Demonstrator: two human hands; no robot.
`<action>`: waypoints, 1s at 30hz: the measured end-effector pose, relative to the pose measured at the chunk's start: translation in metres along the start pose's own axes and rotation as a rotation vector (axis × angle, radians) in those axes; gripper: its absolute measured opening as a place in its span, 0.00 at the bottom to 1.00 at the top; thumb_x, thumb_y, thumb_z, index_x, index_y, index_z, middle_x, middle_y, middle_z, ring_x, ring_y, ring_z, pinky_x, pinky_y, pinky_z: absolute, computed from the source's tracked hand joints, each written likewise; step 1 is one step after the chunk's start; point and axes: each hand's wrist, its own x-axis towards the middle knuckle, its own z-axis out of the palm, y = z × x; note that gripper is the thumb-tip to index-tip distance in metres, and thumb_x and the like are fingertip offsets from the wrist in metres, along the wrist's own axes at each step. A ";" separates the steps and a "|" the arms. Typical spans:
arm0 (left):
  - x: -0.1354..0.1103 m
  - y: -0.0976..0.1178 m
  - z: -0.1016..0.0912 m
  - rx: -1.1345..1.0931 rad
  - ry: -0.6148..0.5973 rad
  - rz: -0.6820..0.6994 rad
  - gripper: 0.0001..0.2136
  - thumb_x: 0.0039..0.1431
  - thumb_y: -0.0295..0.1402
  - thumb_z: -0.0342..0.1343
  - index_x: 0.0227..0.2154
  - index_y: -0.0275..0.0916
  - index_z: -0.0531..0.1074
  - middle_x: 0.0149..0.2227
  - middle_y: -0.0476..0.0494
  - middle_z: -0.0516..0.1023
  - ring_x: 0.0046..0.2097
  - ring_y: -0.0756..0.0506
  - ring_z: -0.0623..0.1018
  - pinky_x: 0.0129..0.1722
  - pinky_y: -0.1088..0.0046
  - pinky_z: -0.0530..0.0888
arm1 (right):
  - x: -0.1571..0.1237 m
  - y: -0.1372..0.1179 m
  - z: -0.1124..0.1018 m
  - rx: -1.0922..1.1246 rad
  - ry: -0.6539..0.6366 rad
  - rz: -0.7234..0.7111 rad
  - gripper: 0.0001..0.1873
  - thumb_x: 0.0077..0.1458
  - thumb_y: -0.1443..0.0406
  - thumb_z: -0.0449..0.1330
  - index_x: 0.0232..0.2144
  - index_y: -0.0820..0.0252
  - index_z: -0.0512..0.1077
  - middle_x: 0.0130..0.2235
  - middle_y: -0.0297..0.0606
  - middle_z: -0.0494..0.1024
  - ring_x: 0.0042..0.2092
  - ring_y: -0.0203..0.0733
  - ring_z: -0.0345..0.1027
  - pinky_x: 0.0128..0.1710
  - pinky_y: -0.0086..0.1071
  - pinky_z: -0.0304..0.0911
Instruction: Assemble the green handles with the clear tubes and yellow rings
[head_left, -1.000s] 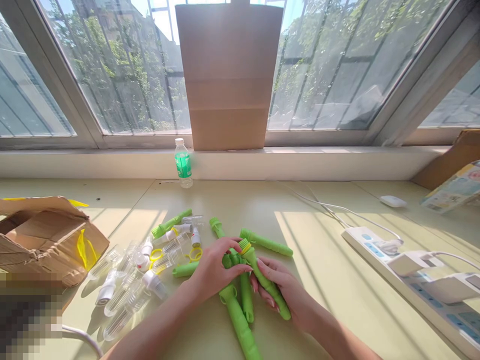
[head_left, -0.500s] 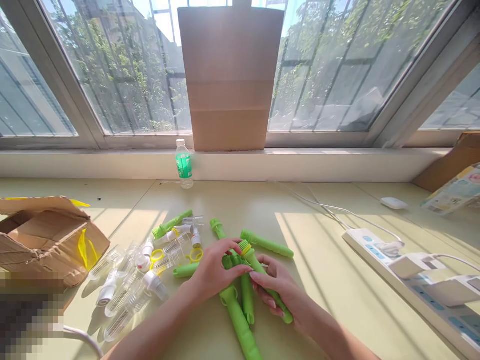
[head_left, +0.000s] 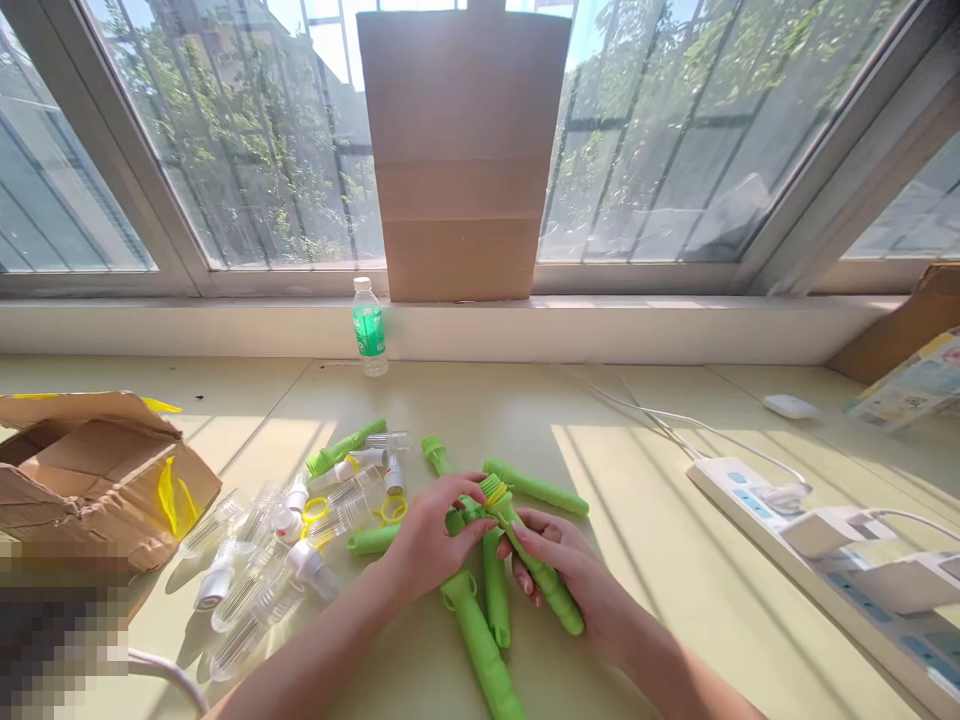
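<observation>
My right hand (head_left: 555, 555) is wrapped round a green plastic handle (head_left: 546, 575) with a threaded end and ridged grip, tilted up to the left. A yellow ring (head_left: 496, 493) sits round its neck, just under the thread. The fingertips and thumb of my left hand (head_left: 435, 530) pinch at that neck, beside the ring. Beneath my hands lie several more green handles, such as one at the front (head_left: 484, 650) and one behind (head_left: 536, 487). To the left is a pile of clear ribbed tubes (head_left: 244, 640), white-capped pieces (head_left: 215, 583) and yellow rings (head_left: 393, 509).
An open cardboard box (head_left: 112, 480) stands at the left. A green-labelled bottle (head_left: 369, 330) stands near the sill. A cardboard sheet (head_left: 463, 180) leans against the window. On the right lies a power strip (head_left: 750, 510) with plugs and cables, and a small white device (head_left: 790, 406).
My right hand has shifted its fingers slightly up the handle, whose lower end has moved a little. My left hand stays at the neck.
</observation>
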 end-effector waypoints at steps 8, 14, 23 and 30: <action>-0.001 0.000 0.001 -0.006 0.051 0.040 0.04 0.58 0.28 0.59 0.35 0.42 0.72 0.50 0.44 0.79 0.48 0.43 0.79 0.43 0.67 0.76 | -0.002 -0.002 0.002 -0.048 -0.068 -0.009 0.20 0.58 0.51 0.60 0.32 0.63 0.75 0.29 0.35 0.74 0.25 0.33 0.66 0.24 0.26 0.59; -0.002 0.003 0.002 0.030 0.081 0.038 0.02 0.57 0.30 0.61 0.33 0.42 0.73 0.47 0.42 0.80 0.46 0.43 0.80 0.42 0.66 0.77 | -0.002 0.004 0.004 -0.088 0.006 0.054 0.24 0.59 0.46 0.56 0.26 0.60 0.69 0.24 0.32 0.72 0.20 0.29 0.58 0.18 0.24 0.53; -0.002 0.006 0.003 0.039 0.045 0.036 0.03 0.57 0.31 0.60 0.34 0.42 0.73 0.49 0.43 0.80 0.45 0.44 0.80 0.42 0.67 0.77 | -0.001 0.008 0.004 -0.097 0.101 0.111 0.25 0.60 0.44 0.53 0.25 0.58 0.67 0.18 0.28 0.67 0.14 0.27 0.52 0.12 0.23 0.46; -0.003 0.004 0.002 0.048 0.035 0.034 0.04 0.58 0.32 0.59 0.36 0.42 0.72 0.50 0.42 0.79 0.44 0.44 0.80 0.41 0.66 0.78 | -0.002 0.004 0.001 -0.143 0.074 0.053 0.20 0.52 0.49 0.64 0.31 0.57 0.65 0.23 0.27 0.72 0.14 0.26 0.55 0.12 0.22 0.47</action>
